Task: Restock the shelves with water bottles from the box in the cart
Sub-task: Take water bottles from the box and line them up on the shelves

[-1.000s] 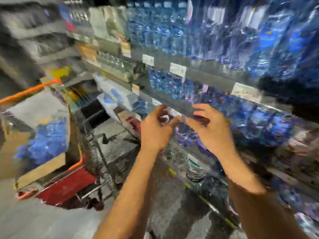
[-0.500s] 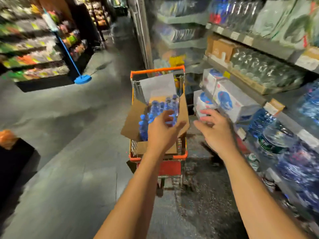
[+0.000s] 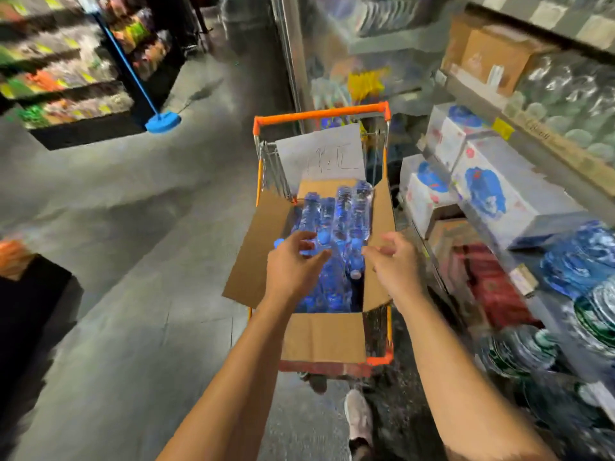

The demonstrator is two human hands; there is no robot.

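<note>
An orange-framed cart [image 3: 319,114] stands in the aisle with an open cardboard box [image 3: 322,337] inside it. Several clear water bottles [image 3: 342,207] with blue caps and labels lie in the box. My left hand [image 3: 293,271] hovers over the bottles near the box's left flap, fingers loosely spread and holding nothing. My right hand [image 3: 396,264] hangs over the right flap, fingers loosely curled and empty. Shelves [image 3: 539,277] on the right carry large water jugs and bottles.
White cartons [image 3: 489,191] and brown boxes [image 3: 492,58] fill the right-hand shelving. A blue mop [image 3: 163,123] leans by a snack shelf [image 3: 60,94] at the far left. A dark bin [image 3: 30,314] stands at the left. My shoe [image 3: 357,417] shows below the cart.
My view swung from the bottle shelf to the cart. Both hands, empty, moved from the shelf to above the box and are closer to the bottles than half a second ago.
</note>
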